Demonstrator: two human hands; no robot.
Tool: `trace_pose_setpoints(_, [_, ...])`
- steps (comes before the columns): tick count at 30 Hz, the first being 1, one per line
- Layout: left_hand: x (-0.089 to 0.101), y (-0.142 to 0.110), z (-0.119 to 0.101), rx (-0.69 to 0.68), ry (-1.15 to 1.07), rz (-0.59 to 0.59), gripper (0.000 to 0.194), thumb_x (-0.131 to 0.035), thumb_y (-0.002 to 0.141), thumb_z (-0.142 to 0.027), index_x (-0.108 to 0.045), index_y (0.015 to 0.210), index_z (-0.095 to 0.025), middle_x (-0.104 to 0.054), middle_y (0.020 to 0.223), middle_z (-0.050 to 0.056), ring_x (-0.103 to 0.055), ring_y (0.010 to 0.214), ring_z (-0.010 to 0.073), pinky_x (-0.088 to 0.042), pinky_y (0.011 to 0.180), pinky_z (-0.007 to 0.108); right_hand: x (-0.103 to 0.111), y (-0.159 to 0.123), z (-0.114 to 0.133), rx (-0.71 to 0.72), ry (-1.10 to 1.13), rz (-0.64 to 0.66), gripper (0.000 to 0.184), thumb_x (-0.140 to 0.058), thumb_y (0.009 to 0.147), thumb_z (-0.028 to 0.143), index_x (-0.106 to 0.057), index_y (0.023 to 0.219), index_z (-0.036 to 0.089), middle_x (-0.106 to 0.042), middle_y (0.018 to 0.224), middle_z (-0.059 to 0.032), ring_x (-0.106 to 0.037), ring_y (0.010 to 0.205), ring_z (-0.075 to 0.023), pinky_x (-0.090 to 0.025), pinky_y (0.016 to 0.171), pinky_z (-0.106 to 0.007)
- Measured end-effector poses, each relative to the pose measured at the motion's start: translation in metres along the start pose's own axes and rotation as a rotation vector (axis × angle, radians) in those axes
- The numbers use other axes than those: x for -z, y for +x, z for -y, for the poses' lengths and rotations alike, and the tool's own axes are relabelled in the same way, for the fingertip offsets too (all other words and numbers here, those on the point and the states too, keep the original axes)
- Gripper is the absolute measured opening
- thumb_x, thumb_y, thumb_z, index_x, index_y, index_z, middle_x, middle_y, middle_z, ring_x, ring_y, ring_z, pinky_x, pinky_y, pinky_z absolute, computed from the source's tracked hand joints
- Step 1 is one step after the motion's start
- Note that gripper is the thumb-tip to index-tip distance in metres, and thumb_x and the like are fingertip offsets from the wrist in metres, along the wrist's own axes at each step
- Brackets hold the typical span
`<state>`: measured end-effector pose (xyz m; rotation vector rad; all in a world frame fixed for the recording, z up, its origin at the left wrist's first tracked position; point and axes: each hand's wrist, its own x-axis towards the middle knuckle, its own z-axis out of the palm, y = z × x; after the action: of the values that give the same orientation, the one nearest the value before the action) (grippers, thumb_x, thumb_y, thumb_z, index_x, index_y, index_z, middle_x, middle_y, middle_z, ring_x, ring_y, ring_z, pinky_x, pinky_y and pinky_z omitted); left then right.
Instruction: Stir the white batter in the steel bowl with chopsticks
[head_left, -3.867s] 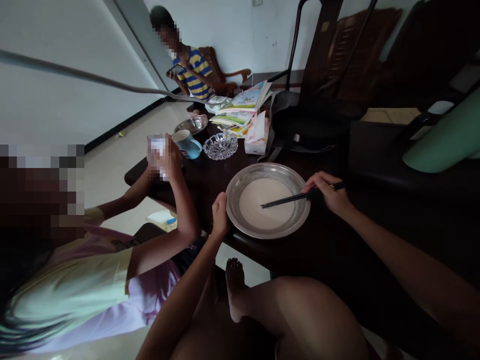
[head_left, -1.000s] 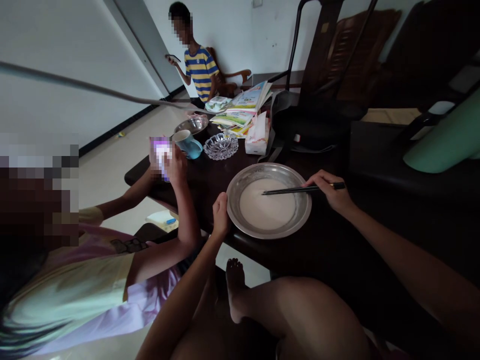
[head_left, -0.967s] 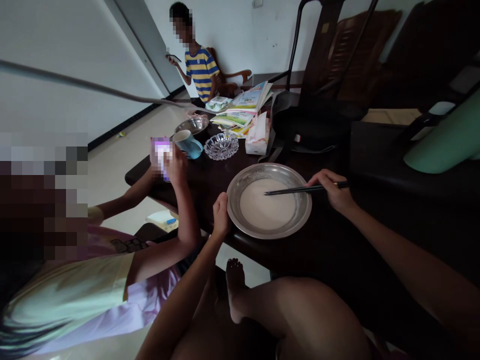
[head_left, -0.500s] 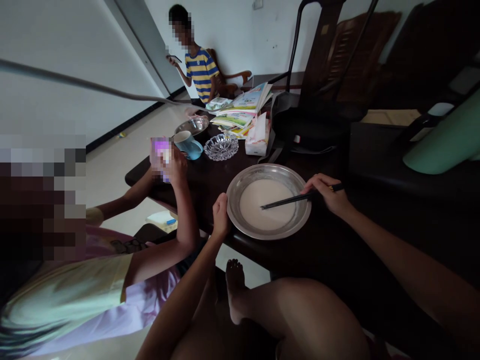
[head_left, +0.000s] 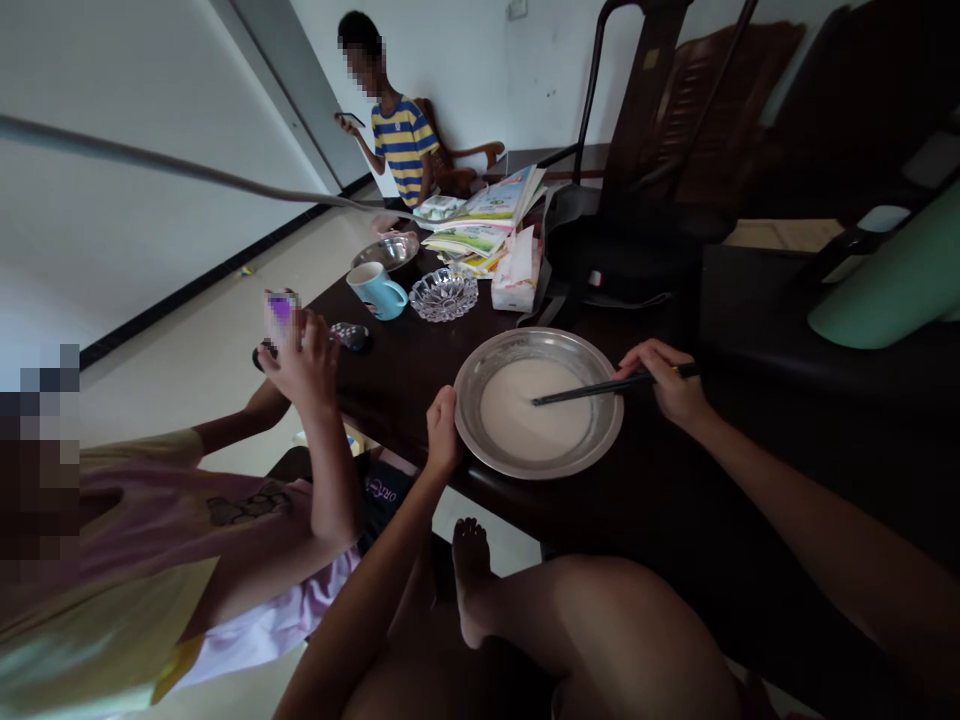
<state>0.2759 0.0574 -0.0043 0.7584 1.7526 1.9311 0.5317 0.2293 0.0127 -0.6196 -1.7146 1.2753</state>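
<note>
A: hands?
B: right hand (head_left: pixel 670 385) closed around chopsticks (head_left: pixel 600 388), gripping the far end; tips sit in the white batter (head_left: pixel 534 420) inside the pan (head_left: pixel 480 372); left hand (head_left: pixel 442 430) on the pan's near-left rim, thumb up against the edge, fingers curled under; looks like a steadying hold.

A: pan location?
B: flat on the dark table (head_left: pixel 420 370), near its front edge, straight ahead of the person; batter covers the pan floor, rim bare.

A: what else on the table?
B: blue mug (head_left: pixel 379 291) and glass dish (head_left: pixel 443 295) side by side further back; second metal bowl (head_left: pixel 386 252) behind the mug; tissue pack (head_left: pixel 516 272) right of the glass dish; book pile (head_left: pixel 484 215) behind that; black bag (head_left: pixel 622 255) to the right.

A: other people?
B: one seated close on the left, raised hand (head_left: pixel 300 355) holding a phone, well apart from the pan; another in a striped shirt (head_left: pixel 403 148) at the far wall, also with a phone.
</note>
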Motion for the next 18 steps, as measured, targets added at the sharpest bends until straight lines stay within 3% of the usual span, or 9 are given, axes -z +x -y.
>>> trace_pose_setpoints(5, [0.0, 0.0001, 0.0007, 0.013, -0.02, -0.001, 0.044, -0.061, 0.082, -0.049, -0.038, 0.059, -0.02, -0.032, 0.061, -0.005, -0.033, 0.059, 0.0107, -0.035, 0.056, 0.021, -0.001, -0.0011, 0.0014, 0.017, -0.087, 0.098, 0.035, -0.057, 0.088, 0.052, -0.072, 0.074, 0.024, -0.072, 0.076, -0.0032, -0.068, 0.076, -0.02, -0.052, 0.074, -0.034])
trace_pose_setpoints(9, [-0.0009, 0.0003, 0.0023, -0.001, -0.018, 0.006, 0.043, -0.06, 0.083, -0.049, -0.038, 0.06, -0.02, -0.033, 0.061, -0.005, -0.032, 0.059, 0.0105, -0.035, 0.057, 0.021, 0.0008, 0.0001, -0.001, 0.02, -0.023, 0.002, 0.035, -0.055, 0.089, 0.052, -0.071, 0.075, 0.024, -0.071, 0.069, -0.0021, -0.066, 0.068, -0.0188, -0.052, 0.069, -0.034])
trace_pose_setpoints(11, [-0.0012, 0.0006, 0.0025, -0.002, -0.008, 0.004, 0.044, -0.06, 0.083, -0.05, -0.039, 0.06, -0.02, -0.033, 0.061, -0.005, -0.033, 0.059, 0.0106, -0.035, 0.057, 0.021, 0.0013, 0.0005, -0.0023, -0.001, 0.029, 0.021, 0.034, -0.055, 0.089, 0.052, -0.07, 0.076, 0.024, -0.07, 0.065, -0.0012, -0.065, 0.063, -0.0183, -0.053, 0.065, -0.033])
trace_pose_setpoints(14, [-0.0006, 0.0011, 0.0014, 0.009, -0.005, -0.001, 0.044, -0.061, 0.082, -0.052, -0.04, 0.06, -0.02, -0.035, 0.062, -0.004, -0.034, 0.06, 0.0108, -0.036, 0.058, 0.021, 0.0009, 0.0003, -0.0014, 0.022, -0.05, 0.071, 0.033, -0.058, 0.088, 0.051, -0.071, 0.073, 0.024, -0.071, 0.072, -0.0025, -0.067, 0.071, -0.0188, -0.052, 0.07, -0.033])
trace_pose_setpoints(18, [0.0013, 0.0014, -0.0002, 0.014, 0.003, 0.002, 0.044, -0.062, 0.081, -0.052, -0.041, 0.06, -0.02, -0.035, 0.062, -0.004, -0.036, 0.061, 0.0109, -0.036, 0.058, 0.022, -0.0004, -0.0003, 0.0013, 0.016, -0.006, -0.011, 0.035, -0.055, 0.089, 0.052, -0.07, 0.074, 0.024, -0.07, 0.067, -0.0021, -0.066, 0.066, -0.0185, -0.052, 0.067, -0.033])
